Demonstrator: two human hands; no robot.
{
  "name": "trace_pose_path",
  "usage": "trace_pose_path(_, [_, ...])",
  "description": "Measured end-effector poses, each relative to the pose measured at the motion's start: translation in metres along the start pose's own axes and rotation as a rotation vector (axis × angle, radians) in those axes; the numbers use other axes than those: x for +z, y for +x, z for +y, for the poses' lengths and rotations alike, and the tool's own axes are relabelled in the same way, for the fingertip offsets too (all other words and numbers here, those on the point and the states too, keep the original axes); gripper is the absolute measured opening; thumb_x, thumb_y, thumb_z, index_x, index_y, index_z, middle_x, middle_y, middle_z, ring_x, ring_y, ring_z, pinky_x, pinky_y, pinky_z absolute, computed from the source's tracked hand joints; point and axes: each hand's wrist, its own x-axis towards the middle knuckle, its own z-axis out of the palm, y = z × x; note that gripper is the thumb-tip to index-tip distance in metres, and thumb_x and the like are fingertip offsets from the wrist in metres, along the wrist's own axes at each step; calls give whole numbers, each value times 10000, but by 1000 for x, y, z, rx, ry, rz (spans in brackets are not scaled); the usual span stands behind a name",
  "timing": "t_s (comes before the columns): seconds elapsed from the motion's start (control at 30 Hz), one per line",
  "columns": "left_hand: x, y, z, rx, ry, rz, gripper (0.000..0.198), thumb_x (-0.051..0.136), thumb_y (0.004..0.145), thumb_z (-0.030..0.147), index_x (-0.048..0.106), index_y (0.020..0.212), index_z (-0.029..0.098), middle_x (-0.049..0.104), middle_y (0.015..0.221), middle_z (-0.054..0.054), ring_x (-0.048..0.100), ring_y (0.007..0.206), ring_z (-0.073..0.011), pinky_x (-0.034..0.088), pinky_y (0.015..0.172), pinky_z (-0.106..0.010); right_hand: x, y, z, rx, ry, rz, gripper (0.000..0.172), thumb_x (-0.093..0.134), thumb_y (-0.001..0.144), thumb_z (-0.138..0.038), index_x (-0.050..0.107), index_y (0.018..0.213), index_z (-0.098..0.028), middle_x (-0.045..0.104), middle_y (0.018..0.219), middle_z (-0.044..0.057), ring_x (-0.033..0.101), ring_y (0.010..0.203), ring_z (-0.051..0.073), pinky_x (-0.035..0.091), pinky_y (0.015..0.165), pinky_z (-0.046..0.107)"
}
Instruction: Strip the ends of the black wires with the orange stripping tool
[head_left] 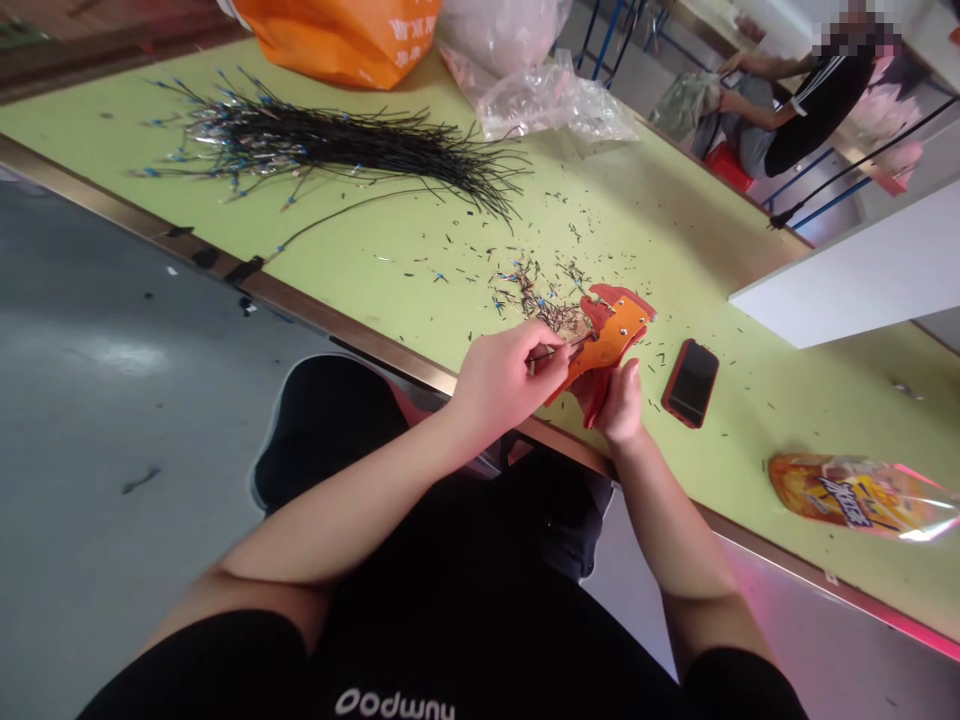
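In my right hand is an orange-and-red wire stripper, its jaws pointing away over the table. My left hand pinches a thin dark wire at the stripper's side; most of that wire is hidden by my fingers. Around and beyond the tool lie scattered wire clippings, dark, coppery and some blue. Farther left rests a large bundle of black wires with blue pieces at their ends. One single black wire curves away from the bundle to the table's near edge.
Right of the stripper lies a phone in a red case, then a yellow-orange plastic packet. An orange bag and clear plastic bags stand at the back. A white panel juts in; a seated person works beyond.
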Motion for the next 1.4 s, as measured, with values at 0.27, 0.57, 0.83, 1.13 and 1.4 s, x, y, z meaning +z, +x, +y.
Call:
trace_pose_path(0.27, [0,-3,3,55,47,9,138,631,971,313,668,874,223,722,688,25,574,551,-108,431,589,-253,3,1,-2,-241,48,16,667,594,861,-908,717,1104,-299,714,927,92,744,996,333,657,699,439])
trace_pose_path(0.57, [2,-7,-3,78,-17,11,105,626,962,270,668,883,214,760,715,26,645,592,-101,466,618,-230,-3,3,8,-243,-34,151,683,599,861,-906,697,1112,-278,748,923,81,768,1028,337,679,729,430])
trace_pose_path(0.83, [5,-6,-9,43,-61,19,135,621,991,310,652,907,210,746,702,19,623,566,-102,466,599,-222,0,1,5,-263,-7,95,585,640,899,-839,716,1049,-279,736,882,79,760,988,337,674,740,465])
trace_pose_path(1.13, [4,-7,-10,34,-76,14,125,623,963,306,663,893,210,716,645,38,609,539,-95,456,586,-206,-4,1,16,-253,-116,169,630,579,912,-872,679,919,-249,648,737,64,729,844,311,646,676,448])
trace_pose_path(1.4, [3,-12,-10,21,-73,18,129,627,961,304,664,883,207,725,656,31,598,535,-90,440,570,-201,-1,0,13,-233,-146,189,678,546,887,-914,664,878,-246,621,722,53,710,798,290,628,652,425])
